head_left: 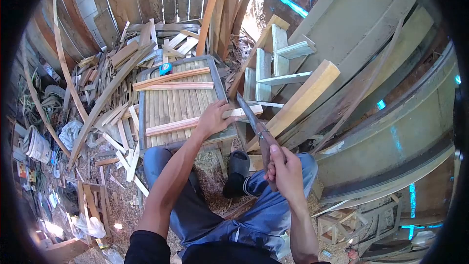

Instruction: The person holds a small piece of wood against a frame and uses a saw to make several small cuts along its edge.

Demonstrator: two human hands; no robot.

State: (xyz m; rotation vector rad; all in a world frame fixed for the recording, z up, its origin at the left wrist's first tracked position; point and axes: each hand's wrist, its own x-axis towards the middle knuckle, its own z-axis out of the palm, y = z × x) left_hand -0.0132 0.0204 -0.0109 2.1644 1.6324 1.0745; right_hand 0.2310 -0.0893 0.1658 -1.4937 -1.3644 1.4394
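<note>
My left hand (pixel 215 118) presses a pale wooden strip (pixel 176 126) down on a slatted wooden panel with a dark frame (pixel 141 112). The strip's end sticks out past the panel's right edge. My right hand (pixel 283 168) is wrapped round the handle of a long, dark-bladed tool (pixel 253 118), whose blade slants up and left across the strip's protruding end. Two more strips, one reddish (pixel 181 86) and one orange-brown (pixel 171 78), lie across the panel's upper part. A teal tape measure (pixel 165 69) sits near its top edge.
Scrap wood (pixel 129 56) is heaped behind and left of the panel. A thick timber (pixel 303 100) and a whitish wooden frame piece (pixel 281 49) lean at the right. My sandalled foot (pixel 238 166) rests on sawdust-strewn ground. A white bucket (pixel 37 146) stands far left.
</note>
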